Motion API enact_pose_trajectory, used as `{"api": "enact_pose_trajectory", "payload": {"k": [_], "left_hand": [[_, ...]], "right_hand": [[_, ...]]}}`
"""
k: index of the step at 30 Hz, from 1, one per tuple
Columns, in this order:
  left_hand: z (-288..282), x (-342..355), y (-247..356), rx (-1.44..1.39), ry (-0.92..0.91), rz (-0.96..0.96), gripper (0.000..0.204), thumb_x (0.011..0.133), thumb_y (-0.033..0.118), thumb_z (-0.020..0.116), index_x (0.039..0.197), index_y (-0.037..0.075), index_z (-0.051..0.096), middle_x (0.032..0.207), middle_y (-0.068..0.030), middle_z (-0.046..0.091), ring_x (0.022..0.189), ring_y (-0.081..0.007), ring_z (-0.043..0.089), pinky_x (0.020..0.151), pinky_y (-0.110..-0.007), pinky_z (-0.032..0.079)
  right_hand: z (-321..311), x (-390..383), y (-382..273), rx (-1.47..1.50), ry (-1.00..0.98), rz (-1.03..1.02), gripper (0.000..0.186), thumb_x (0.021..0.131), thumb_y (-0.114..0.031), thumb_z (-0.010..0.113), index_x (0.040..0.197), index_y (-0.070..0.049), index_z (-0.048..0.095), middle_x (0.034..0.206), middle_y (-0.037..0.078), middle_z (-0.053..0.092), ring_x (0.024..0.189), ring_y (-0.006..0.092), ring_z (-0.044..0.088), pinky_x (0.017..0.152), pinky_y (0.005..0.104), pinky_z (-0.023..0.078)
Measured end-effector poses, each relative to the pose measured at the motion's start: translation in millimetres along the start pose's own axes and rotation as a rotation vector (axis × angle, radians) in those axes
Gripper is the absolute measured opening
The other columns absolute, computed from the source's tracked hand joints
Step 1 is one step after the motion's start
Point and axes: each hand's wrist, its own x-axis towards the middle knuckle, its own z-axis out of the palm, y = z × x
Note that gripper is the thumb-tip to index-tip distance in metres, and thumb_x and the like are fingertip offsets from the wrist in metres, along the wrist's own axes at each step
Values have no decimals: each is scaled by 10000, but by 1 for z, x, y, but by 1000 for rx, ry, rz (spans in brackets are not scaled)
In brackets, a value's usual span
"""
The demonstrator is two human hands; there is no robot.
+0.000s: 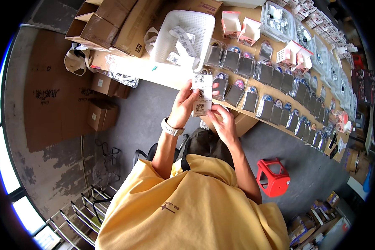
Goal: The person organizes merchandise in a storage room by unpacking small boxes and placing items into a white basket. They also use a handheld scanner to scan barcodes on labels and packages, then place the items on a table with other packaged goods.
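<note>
A strip of white labels (202, 93) printed with square black codes is held up between my two hands. My left hand (182, 105) grips its left edge, thumb on the front and fingertips showing past the far side. With thumb and fingers, my right hand (224, 124) pinches the strip near its lower right corner. Just beyond stands a white plastic basket (157, 50), with more of the label strip (183, 39) lying in it and hanging over its near rim. Rows of flat grey packets with colourful round tops (250, 100) lie on the table right of my hands.
Open pink-and-white boxes (249, 32) and clear plastic bins (275, 21) stand farther back on the table (258, 43). Cardboard cartons (108, 29) are stacked at the far left. On the floor to my right sits a red stool (274, 178).
</note>
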Motion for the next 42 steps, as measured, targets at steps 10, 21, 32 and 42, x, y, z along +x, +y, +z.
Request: {"api": "enact_pose_trajectory", "payload": {"k": [10,21,32,42], "left_hand": [[5,-3,-1,-49,32,25,406,1017,75,364,1412,-17,351,1340,-280,534,1205,-361,585,1032,-425,462],[6,-10,2,-46,56,50,375,1019,64,363,1386,-14,378,1324,-260,551,1205,-370,582,1037,-422,461],[1,-26,5,-93,49,12,412,1007,62,370,1415,-1,370,1362,-257,520,1231,-365,561,1050,-427,458],[1,-33,8,-37,53,8,459,987,22,383,1444,16,341,1354,-219,539,1224,-345,573,1027,-420,477]], "right_hand": [[5,-8,6,92,7,17,145,953,-93,630,944,52,613,762,48,643,727,72,588,650,244,473],[12,-12,2,161,22,56,142,960,-92,621,932,46,607,710,8,574,670,41,493,601,219,423],[19,-15,8,174,31,44,146,961,-98,623,908,36,598,688,-15,537,652,35,442,570,217,377],[26,-19,6,158,41,53,138,962,-95,620,918,34,601,700,-13,547,652,28,446,570,218,379]]}}
